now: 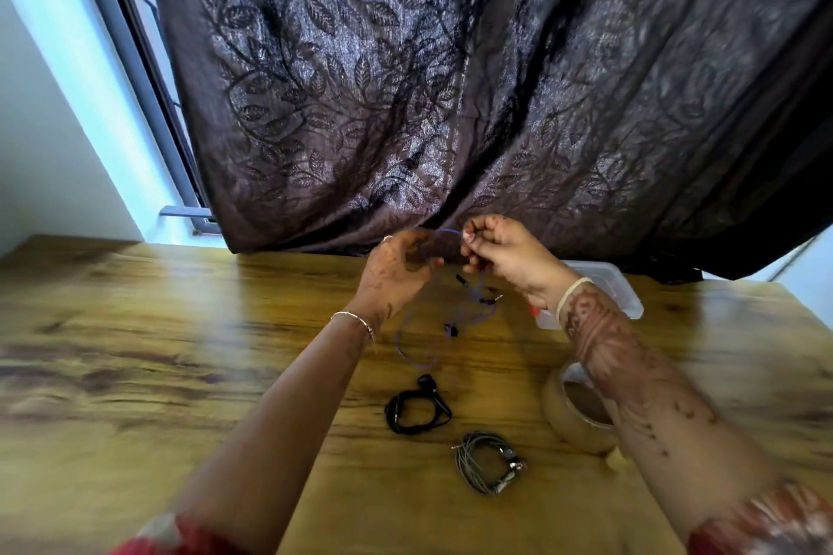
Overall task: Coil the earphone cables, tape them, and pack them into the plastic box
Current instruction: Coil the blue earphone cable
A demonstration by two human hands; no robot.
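Observation:
Both my hands are raised above the wooden table (180, 351), holding a purple earphone cable (408, 340). My left hand (396, 268) grips a loop of it, and my right hand (505, 252) pinches the cable at the top of that loop. The rest of the purple cable hangs down and trails on the table, with its earbuds dangling. A coiled black earphone (417, 408) lies on the table nearer to me. A coiled grey earphone (489, 466) lies beside it to the right. The clear plastic box (617, 288) sits behind my right wrist, partly hidden.
A roll of clear tape (568, 417) stands on the table under my right forearm. A dark patterned curtain (450, 81) hangs along the table's far edge. A window frame (148, 72) and a pale wall are at the left.

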